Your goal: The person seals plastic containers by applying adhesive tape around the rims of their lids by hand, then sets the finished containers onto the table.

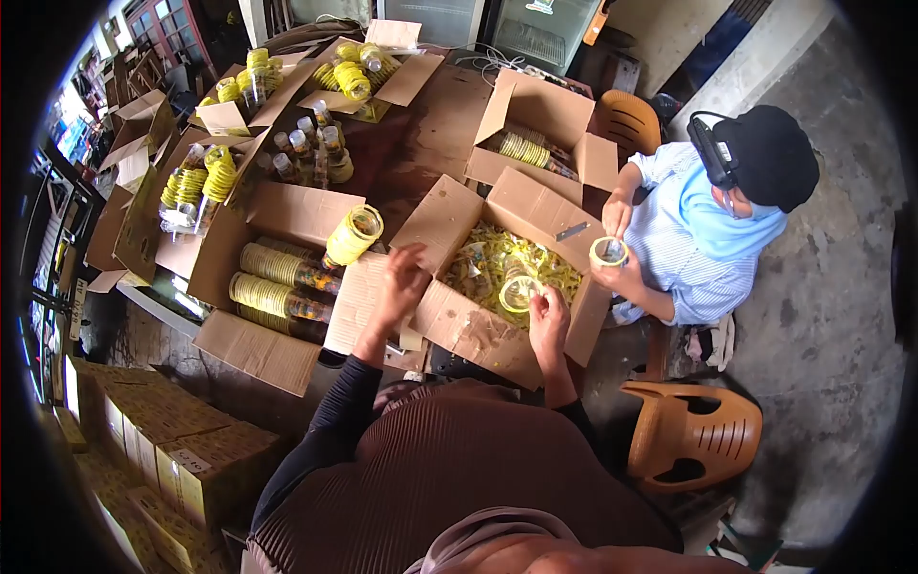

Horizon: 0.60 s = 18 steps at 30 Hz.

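In my right hand (549, 323) is a clear plastic cup with a yellow rim (517, 297), pinched at its edge over an open cardboard box (445, 206). Crumpled yellow-and-clear plastic scraps (469, 273) fill that box. My left hand (405, 285) is raised over the box's left flap, fingers loosely bent and apart, with nothing seen in it. Left of it stands a stack of yellow-rimmed cups (356, 232). More nested stacks of cups (273, 292) lie in the carton on the left (258, 356).
Across the corner, a co-worker (712, 210) holds a similar yellow-rimmed cup (609, 252) in both hands. Other cartons of stacked cups surround the table (421, 115). An orange plastic chair (693, 435) stands at the right, with closed cartons (182, 440) at lower left.
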Each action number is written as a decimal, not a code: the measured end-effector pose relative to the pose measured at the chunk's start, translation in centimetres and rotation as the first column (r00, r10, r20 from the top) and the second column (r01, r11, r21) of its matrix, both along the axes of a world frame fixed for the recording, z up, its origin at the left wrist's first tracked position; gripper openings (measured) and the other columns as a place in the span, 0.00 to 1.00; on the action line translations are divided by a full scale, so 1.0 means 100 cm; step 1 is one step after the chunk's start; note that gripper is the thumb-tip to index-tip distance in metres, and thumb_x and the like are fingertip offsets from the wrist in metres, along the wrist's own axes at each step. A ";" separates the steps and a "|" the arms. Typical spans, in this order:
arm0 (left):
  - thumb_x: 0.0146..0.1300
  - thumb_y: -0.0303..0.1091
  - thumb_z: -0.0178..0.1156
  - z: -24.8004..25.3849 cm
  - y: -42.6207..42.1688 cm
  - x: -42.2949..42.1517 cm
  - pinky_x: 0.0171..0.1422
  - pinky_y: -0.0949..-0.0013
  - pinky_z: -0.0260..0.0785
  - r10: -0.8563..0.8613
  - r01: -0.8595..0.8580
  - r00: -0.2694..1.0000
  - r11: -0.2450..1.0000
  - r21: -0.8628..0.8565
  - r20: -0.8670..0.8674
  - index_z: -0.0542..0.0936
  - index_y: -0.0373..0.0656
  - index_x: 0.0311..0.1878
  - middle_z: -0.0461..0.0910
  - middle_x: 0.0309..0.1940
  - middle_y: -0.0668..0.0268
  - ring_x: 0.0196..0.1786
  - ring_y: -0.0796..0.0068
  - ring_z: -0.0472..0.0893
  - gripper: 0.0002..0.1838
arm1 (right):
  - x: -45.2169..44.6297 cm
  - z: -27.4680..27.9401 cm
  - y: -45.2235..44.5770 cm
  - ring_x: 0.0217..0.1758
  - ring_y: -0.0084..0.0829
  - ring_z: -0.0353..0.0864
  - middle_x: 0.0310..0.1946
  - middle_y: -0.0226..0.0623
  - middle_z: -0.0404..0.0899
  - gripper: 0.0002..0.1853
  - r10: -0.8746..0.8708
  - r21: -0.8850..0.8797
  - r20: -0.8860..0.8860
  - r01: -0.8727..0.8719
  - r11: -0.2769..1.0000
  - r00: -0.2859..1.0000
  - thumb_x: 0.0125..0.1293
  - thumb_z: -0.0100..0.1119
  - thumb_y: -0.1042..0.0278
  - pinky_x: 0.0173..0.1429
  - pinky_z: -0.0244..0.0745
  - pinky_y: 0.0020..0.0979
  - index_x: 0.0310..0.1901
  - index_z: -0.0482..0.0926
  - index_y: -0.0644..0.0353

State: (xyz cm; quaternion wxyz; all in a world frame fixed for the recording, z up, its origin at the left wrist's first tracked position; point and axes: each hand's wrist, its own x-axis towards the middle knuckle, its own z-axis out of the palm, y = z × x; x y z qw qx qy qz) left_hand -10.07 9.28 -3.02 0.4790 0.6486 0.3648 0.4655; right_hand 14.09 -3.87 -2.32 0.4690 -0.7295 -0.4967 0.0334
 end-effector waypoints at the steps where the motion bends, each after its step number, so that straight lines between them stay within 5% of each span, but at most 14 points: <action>1: 0.59 0.25 0.65 -0.001 0.011 -0.014 0.53 0.68 0.75 0.057 -0.056 0.998 0.998 0.041 -0.013 0.75 0.42 0.57 0.73 0.53 0.60 0.54 0.70 0.75 0.22 | 0.000 -0.008 -0.004 0.27 0.39 0.77 0.29 0.42 0.76 0.07 -0.013 -0.005 -0.006 0.013 1.000 1.000 0.62 0.61 0.73 0.34 0.72 0.35 0.41 0.76 0.63; 3: 0.58 0.21 0.65 -0.014 0.038 -0.046 0.53 0.71 0.76 0.159 -0.128 0.979 0.967 0.218 -0.127 0.74 0.41 0.58 0.71 0.56 0.64 0.54 0.72 0.76 0.24 | 0.007 -0.030 -0.014 0.27 0.42 0.76 0.27 0.43 0.76 0.08 0.088 -0.328 0.113 -0.047 0.944 0.990 0.63 0.60 0.70 0.34 0.72 0.36 0.40 0.76 0.63; 7: 0.51 0.28 0.70 -0.002 0.058 -0.079 0.62 0.56 0.62 0.492 -0.243 0.809 0.778 0.579 -0.321 0.74 0.43 0.58 0.73 0.54 0.58 0.56 0.55 0.71 0.29 | -0.014 -0.013 -0.019 0.26 0.44 0.74 0.24 0.43 0.74 0.09 -0.064 -0.211 0.056 0.074 0.975 0.996 0.63 0.61 0.67 0.33 0.70 0.39 0.37 0.74 0.63; 18: 0.53 0.29 0.67 -0.014 0.068 -0.077 0.63 0.52 0.60 0.383 -0.104 0.840 0.809 0.578 -0.384 0.74 0.46 0.59 0.73 0.55 0.56 0.58 0.52 0.70 0.27 | -0.016 -0.029 -0.049 0.24 0.36 0.74 0.21 0.41 0.74 0.10 -0.304 -0.112 -0.128 0.290 0.950 0.944 0.63 0.62 0.66 0.32 0.71 0.34 0.40 0.75 0.62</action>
